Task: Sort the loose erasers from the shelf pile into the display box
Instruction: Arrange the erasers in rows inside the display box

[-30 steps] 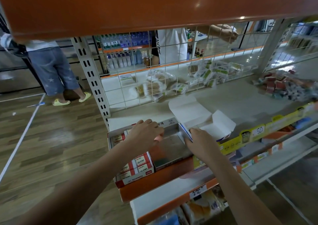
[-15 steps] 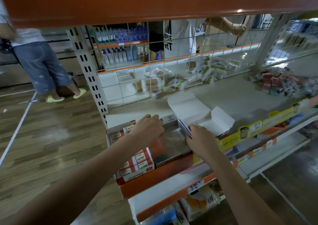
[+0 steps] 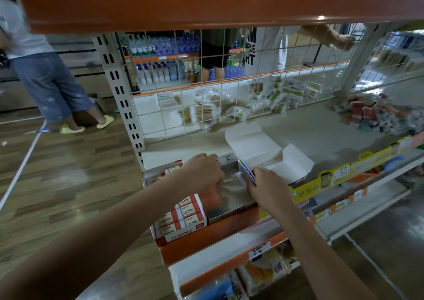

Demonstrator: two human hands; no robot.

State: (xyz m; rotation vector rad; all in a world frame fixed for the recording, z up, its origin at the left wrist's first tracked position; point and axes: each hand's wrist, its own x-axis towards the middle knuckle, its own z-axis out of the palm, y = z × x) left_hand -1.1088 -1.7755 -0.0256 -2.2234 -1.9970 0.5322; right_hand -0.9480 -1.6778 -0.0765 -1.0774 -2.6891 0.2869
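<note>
Little has changed in the last second: my left hand (image 3: 204, 173) still curls over the grey empty display box (image 3: 231, 185) at centre frame, my right hand (image 3: 268, 188) still pinches its right wall. The red-and-white loose erasers (image 3: 376, 114) wait untouched, far right.

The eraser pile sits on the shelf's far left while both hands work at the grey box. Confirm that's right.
Wrong side: the head view shows the eraser pile on the shelf's far right. Both the left hand and right hand are at the grey box.
</note>
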